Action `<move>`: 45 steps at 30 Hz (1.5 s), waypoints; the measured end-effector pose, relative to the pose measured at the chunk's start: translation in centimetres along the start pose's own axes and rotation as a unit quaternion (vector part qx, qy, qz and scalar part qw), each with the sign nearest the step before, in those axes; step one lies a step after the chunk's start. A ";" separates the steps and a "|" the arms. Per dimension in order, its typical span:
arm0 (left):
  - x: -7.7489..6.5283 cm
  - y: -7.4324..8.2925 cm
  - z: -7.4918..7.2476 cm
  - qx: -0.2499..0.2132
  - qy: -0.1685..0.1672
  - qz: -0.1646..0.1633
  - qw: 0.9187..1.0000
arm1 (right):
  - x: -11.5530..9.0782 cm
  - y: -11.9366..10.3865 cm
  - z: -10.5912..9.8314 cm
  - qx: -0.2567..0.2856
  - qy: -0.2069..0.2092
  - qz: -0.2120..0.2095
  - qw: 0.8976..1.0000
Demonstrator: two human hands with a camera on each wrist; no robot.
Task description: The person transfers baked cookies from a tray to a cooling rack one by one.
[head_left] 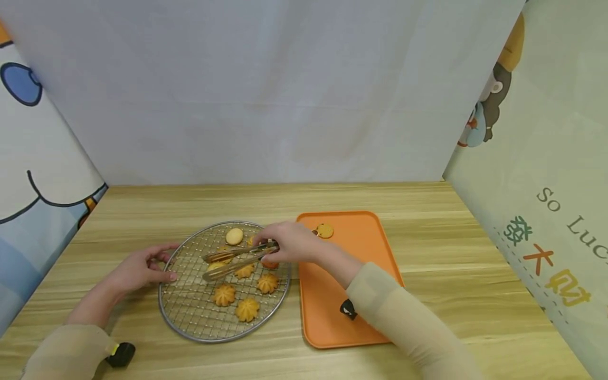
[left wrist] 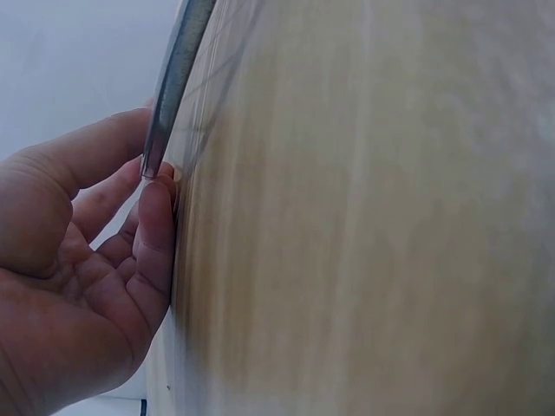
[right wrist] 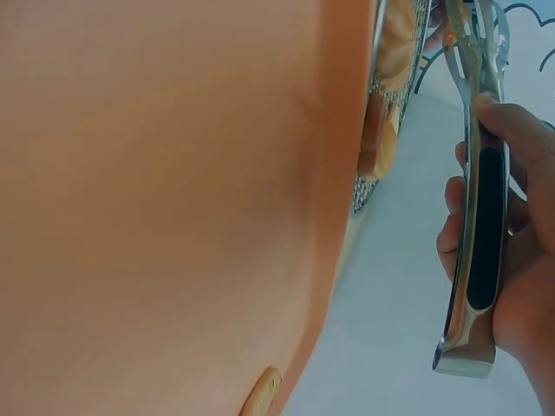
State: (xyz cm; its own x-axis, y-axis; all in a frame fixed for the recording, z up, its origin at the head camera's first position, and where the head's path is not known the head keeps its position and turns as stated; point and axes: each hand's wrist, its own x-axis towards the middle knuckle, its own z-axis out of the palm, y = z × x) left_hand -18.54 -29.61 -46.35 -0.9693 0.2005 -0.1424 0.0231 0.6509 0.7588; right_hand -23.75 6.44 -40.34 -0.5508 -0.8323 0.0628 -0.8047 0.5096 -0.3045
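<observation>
My left hand (head_left: 138, 270) pinches the left rim of a round wire rack (head_left: 162, 301), thumb on one side and fingers on the other, as the left wrist view shows. Metal tongs (head_left: 233, 268) with dark grip inlays are held in my right hand (head_left: 293, 243), above the rack. Their tips are spread apart around a yellow cookie (head_left: 216, 266). Flower-shaped cookies (head_left: 224, 295) lie on the mesh nearby, with a smooth oval cookie (head_left: 234, 236) at the far side. A reddish piece (head_left: 270, 264) shows partly under my right hand.
An orange tray (head_left: 332, 327) lies right of the rack, under my right forearm. Near its far edge sits a round cookie (head_left: 325, 230) with a smaller dark-centred piece beside it. A pale curtain (head_left: 266, 105) closes off the back of the wooden table (head_left: 437, 274).
</observation>
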 end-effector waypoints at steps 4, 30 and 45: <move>0.0 0.0 0.0 0.002 -0.001 -0.003 1.000 | 0.8 -0.1 0.6 -0.008 -0.009 -0.014 1.000; 0.1 -0.2 0.1 -0.014 -0.005 -0.003 1.000 | 2.2 -0.8 2.4 -0.017 -0.025 -0.015 0.999; -2.1 -0.1 2.8 -0.011 0.009 -0.006 1.000 | -0.5 -1.2 2.0 -0.003 -0.033 -0.017 0.999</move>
State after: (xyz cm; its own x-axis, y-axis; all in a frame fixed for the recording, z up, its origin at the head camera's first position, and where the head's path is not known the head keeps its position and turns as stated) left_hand -15.87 -28.04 -47.85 -0.9739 0.1786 -0.1399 0.0063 0.6377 0.7703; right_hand -22.04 5.84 -41.93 -0.5077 -0.8615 0.0095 -0.8237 0.4821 -0.2984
